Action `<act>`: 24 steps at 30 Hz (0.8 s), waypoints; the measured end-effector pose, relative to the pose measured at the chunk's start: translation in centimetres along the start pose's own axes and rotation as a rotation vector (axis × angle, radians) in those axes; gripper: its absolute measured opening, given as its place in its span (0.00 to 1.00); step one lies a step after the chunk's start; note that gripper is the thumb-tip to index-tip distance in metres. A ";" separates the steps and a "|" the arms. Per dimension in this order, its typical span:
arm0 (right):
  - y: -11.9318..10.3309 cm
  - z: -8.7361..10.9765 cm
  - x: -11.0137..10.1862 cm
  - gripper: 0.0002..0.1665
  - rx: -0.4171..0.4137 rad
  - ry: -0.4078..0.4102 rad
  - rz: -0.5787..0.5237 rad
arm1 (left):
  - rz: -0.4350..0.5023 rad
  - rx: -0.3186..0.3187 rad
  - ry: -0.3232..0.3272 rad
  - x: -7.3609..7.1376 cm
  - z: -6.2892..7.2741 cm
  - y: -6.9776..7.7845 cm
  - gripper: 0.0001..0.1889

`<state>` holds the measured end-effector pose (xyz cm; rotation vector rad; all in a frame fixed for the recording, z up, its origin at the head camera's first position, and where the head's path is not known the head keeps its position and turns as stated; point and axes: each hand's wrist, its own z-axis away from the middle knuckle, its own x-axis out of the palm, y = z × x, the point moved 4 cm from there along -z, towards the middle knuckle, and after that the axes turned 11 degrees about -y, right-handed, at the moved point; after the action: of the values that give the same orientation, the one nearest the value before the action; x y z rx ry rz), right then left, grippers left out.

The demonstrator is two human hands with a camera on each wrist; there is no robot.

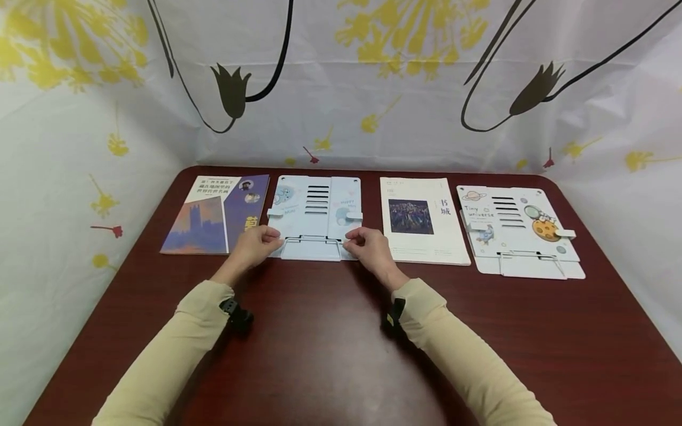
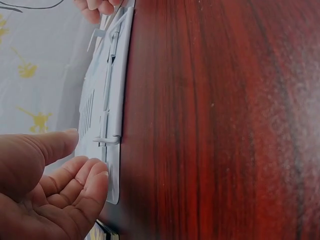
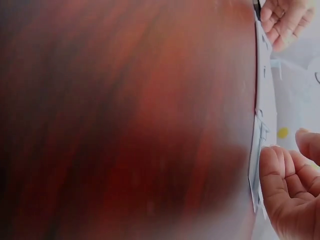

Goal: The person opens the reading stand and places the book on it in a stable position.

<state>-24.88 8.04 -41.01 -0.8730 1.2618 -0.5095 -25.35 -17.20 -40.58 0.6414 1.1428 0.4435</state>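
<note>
A folded light-blue book stand (image 1: 292,226) lies flat on the table, printed with small cartoons and crossed by dark slots. My left hand (image 1: 253,247) is at its near left corner and my right hand (image 1: 373,251) at its near right corner. In the left wrist view, a gap shows between the thumb and the loosely bent fingers (image 2: 75,187), with nothing held. The right wrist view likewise shows thumb and bent fingers (image 3: 280,172) apart beside the stand's edge. Whether fingertips touch the stand is hard to tell. A wire prop (image 1: 311,239) runs along its lower part.
A purple and white book (image 1: 205,222) lies left of the stand. To the right is a cream book (image 1: 426,245) with a dark picture, then a second white stand (image 1: 514,236) with space cartoons. The dark red table (image 1: 319,349) meets patterned cloth walls (image 1: 319,142).
</note>
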 end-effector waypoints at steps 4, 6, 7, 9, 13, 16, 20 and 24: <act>-0.1 -0.4 0.6 0.08 0.003 -0.002 0.024 | 0.000 -0.007 -0.002 0.1 -0.4 -0.2 0.16; -0.1 -0.5 0.8 0.08 0.021 -0.003 0.025 | 0.005 -0.010 0.000 0.2 -0.5 -0.2 0.16; -0.1 -0.6 0.9 0.07 0.032 -0.004 0.024 | 0.008 -0.011 0.001 0.2 -0.6 -0.2 0.15; -0.1 -0.7 1.0 0.07 0.052 -0.013 0.014 | 0.014 -0.017 0.002 0.3 -0.7 -0.2 0.14; 0.0 -0.9 1.2 0.05 0.084 -0.037 0.008 | 0.025 -0.043 -0.020 0.5 -0.9 -0.1 0.13; 0.0 -1.0 1.2 0.05 0.096 -0.053 0.037 | 0.032 -0.058 -0.035 0.5 -1.0 -0.1 0.13; -0.2 -1.3 1.2 0.04 0.106 -0.065 0.081 | 0.053 -0.070 -0.047 0.6 -1.2 -0.1 0.12; -0.4 -1.4 1.2 0.04 0.126 -0.079 0.097 | 0.081 -0.084 -0.062 0.7 -1.3 -0.3 0.12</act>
<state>-25.89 6.50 -41.54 -0.7161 1.1811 -0.4671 -26.31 -16.68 -41.56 0.6251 1.0370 0.5348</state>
